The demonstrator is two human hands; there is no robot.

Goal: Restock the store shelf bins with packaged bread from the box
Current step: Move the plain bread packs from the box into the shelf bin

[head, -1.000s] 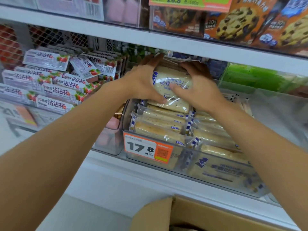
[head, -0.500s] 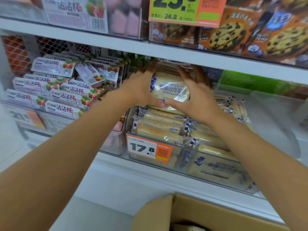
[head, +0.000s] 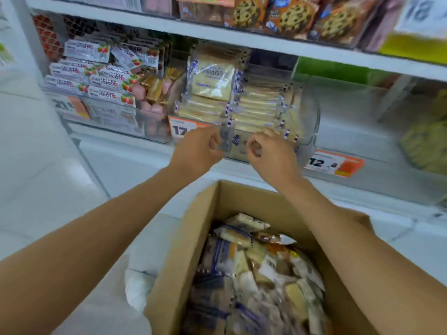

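A clear shelf bin (head: 312, 117) with a 17.8 price tag holds rows of packaged bread (head: 256, 110). One bread pack (head: 212, 78) stands upright on top of them at the back left of the bin. My left hand (head: 197, 149) and my right hand (head: 269, 152) hover side by side in front of the bin's front wall, fingers curled in, holding nothing. Below them sits the open cardboard box (head: 186, 238), filled with several bread packs (head: 251, 274).
Strawberry-print packs (head: 96, 76) fill the bin to the left. Cookie packages (head: 290, 13) line the shelf above. A 12.5 price tag (head: 333, 163) hangs on the shelf edge at right. A white bag (head: 137, 288) lies on the floor beside the box.
Both hands let go of the bread pack, which now stands at the back of the bin, and pulled back and down toward the box. The view tilted down, showing the box's contents.
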